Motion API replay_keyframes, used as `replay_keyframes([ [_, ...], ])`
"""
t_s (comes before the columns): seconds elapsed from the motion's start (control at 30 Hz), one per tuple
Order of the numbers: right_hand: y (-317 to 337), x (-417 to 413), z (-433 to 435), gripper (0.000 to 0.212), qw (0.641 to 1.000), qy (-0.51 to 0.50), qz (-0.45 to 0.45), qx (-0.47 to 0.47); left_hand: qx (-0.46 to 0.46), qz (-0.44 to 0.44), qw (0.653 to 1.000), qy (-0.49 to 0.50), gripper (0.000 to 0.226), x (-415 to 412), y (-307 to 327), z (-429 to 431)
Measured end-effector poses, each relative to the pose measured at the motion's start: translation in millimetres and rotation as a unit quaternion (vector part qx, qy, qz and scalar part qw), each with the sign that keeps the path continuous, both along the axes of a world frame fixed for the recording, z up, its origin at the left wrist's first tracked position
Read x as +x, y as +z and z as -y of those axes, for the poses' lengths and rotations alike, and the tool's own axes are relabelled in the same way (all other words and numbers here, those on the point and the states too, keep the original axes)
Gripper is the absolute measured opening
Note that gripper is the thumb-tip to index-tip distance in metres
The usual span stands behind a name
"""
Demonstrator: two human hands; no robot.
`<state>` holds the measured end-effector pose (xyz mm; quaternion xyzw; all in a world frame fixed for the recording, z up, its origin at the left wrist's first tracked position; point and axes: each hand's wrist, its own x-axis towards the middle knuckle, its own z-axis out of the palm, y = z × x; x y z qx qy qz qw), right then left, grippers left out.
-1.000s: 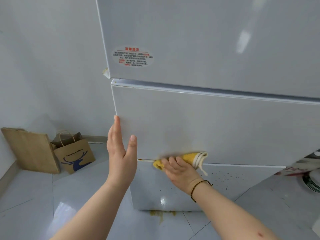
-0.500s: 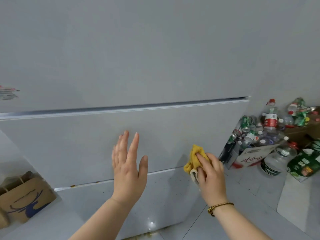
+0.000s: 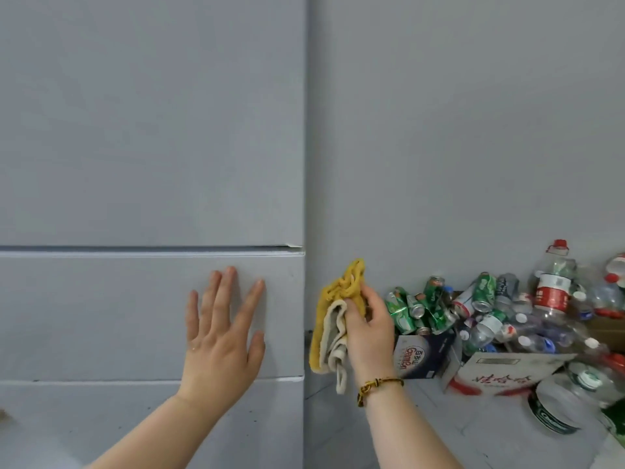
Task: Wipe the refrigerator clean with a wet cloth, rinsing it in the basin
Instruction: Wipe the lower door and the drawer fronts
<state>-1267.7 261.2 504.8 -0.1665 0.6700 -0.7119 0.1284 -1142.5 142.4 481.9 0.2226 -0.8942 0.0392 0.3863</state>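
My left hand (image 3: pixel 223 340) is spread wide, fingers straight and apart, with the palm flat on the front of the refrigerator (image 3: pixel 135 130). It lies on the middle panel, below the horizontal seam under the tall upper door and above the thinner seam over the bottom panel, close to the refrigerator's right edge.

My right hand (image 3: pixel 368 333) is just off that right edge, level with the same middle panel. Its fingers and thumb are curled round the cloth (image 3: pixel 333 319) and grip it in a bunch. The cloth is mustard yellow on one face and pale cream on the other. A yellow tuft stands up above my knuckles, and the folds hang below my palm, one cream strip reaching lowest. It hangs right beside the refrigerator's corner, though from this angle I cannot tell whether it touches the side. A braided bracelet (image 3: pixel 378 387) of yellow and dark cord sits on that wrist.

To the right of the refrigerator, against the plain wall (image 3: pixel 473 130), a heap of green drink cans (image 3: pixel 422 309) and clear plastic bottles (image 3: pixel 541 336) is piled on the floor (image 3: pixel 473 434). A tall bottle with a red cap and red label (image 3: pixel 554 286) stands upright in the heap. Nearest the refrigerator is a dark carton (image 3: pixel 419 362), and a white carton with red lettering (image 3: pixel 500 374) lies beyond it.
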Motion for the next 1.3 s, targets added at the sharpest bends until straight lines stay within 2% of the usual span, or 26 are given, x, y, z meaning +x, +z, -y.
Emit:
replay_keyframes([
  [0.1,19.0,-5.0,14.0,0.032,0.995,0.090,-0.007,-0.049,-0.018,0.014,0.999,0.035,0.080,-5.3,-5.1,-1.6],
  [0.17,27.6,-3.5,21.4,0.031,0.986,0.147,-0.053,-0.065,-0.027,0.015,0.998,0.049,0.080,-6.7,-7.4,-2.5],
  [0.23,22.2,-6.0,29.0,0.035,0.978,0.179,-0.094,-0.053,-0.028,0.018,0.998,0.058,0.081,-9.0,-7.3,-4.3],
  [0.3,0.7,-12.9,34.1,0.035,0.976,0.193,-0.100,-0.026,-0.027,0.016,0.998,0.062,0.082,-11.2,-9.2,-4.6],
  [0.47,-83.8,-14.6,34.3,0.033,0.968,0.220,0.000,0.118,-0.019,0.020,0.998,0.048,0.082,-12.5,-11.5,-3.8],
  [0.57,-100.3,-9.9,34.1,0.032,0.963,0.219,0.078,0.139,-0.006,0.026,0.999,0.044,0.079,-10.3,-8.3,-3.8],
  [0.67,-74.3,-14.9,39.9,0.030,0.963,0.232,0.098,0.091,0.003,0.025,0.999,0.038,0.075,-8.6,-6.9,-3.8],
  [0.8,-14.5,-24.8,43.9,0.030,0.973,0.230,-0.025,-0.017,-0.001,0.016,0.999,0.032,0.076,-7.5,-6.4,-2.2],
  [0.9,-7.6,-28.8,45.9,0.034,0.971,0.218,-0.080,-0.060,0.000,0.025,1.000,0.015,0.076,-3.5,-3.3,-0.7],
  [1.07,-78.1,-13.0,39.3,0.027,0.978,0.204,0.049,0.016,0.012,0.048,0.999,0.003,0.076,5.9,-3.2,2.4],
  [1.17,-117.1,4.9,30.0,0.035,0.968,0.187,0.140,0.087,0.015,0.054,0.998,0.001,0.077,6.4,-2.4,4.7],
  [1.3,-122.6,13.6,23.2,0.034,0.955,0.169,0.226,0.090,0.034,0.061,0.997,-0.018,0.076,10.2,-2.0,4.1],
])
